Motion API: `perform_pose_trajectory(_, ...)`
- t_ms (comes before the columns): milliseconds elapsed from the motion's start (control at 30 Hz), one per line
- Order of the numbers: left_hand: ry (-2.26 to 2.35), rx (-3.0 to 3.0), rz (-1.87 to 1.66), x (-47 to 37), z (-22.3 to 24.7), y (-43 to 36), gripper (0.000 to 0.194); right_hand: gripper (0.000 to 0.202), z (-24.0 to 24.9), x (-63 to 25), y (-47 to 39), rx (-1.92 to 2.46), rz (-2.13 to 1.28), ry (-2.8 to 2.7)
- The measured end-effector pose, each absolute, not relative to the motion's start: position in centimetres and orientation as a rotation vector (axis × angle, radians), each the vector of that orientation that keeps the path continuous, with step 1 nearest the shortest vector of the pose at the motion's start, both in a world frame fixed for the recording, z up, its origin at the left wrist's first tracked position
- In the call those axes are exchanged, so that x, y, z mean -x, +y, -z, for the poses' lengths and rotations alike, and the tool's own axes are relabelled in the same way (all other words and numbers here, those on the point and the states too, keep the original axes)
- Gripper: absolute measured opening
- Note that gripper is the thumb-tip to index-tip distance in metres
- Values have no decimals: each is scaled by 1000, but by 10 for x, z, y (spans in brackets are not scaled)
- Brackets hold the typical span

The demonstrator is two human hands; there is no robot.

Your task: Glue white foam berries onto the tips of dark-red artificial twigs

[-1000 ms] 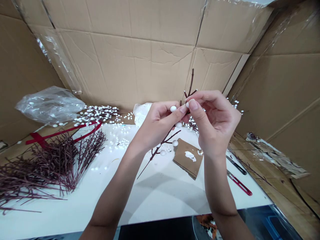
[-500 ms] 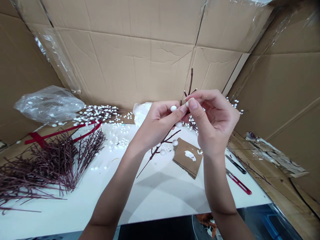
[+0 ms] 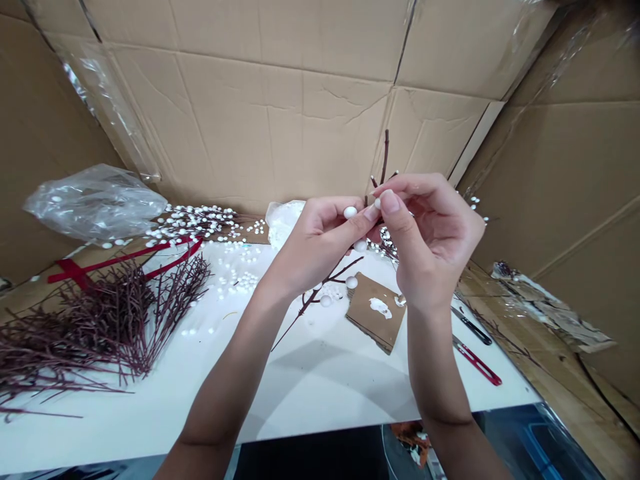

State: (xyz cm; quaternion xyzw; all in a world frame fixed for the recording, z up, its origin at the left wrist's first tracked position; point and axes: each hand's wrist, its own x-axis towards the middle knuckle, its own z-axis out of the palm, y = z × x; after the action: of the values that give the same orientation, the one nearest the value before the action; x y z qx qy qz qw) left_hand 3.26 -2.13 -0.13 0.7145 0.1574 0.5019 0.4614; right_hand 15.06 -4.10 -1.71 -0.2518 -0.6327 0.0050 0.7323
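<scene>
My left hand is closed around a dark brown artificial twig, whose bare tip rises above my fingers and whose stem slants down to the left. White balls sit on several of its side shoots, one of them a round white ball below my hand. Between thumb and index finger, my right hand pinches a small white ball against the twig, right beside my left thumb. Small white dabs show on the upper shoot ends. My fingers hide the middle of the twig.
A cardboard piece with a white smear lies on the white table. Red snips and a black-handled tool lie to its right. Bare twigs are heaped left, near a clear plastic bag and finished white-berry sprays.
Both hands keep nearly the same pose at the twig. The view has shifted slightly, and the small white ball stays between my right fingertips.
</scene>
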Motion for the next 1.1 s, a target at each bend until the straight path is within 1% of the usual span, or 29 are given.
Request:
perform_pose_trajectory(433, 383, -1724, -1213, -32, 2, -21, 36, 6, 17, -146, -47, 590, -192, -1339)
perform_pose_trajectory(667, 389, -1728, -1205, -32, 2, -21, 35, 5, 19, -147, -40, 563, -104, -1318)
perform_pose_trajectory(933, 386, -1738, -1190, -32, 1, -21, 35, 7, 20, -146, -40, 539, -131, -1334)
perform_pose_trajectory(1100, 375, -1731, -1188, -32, 1, -22, 35, 8, 21, -147, -38, 585, -51, -1373)
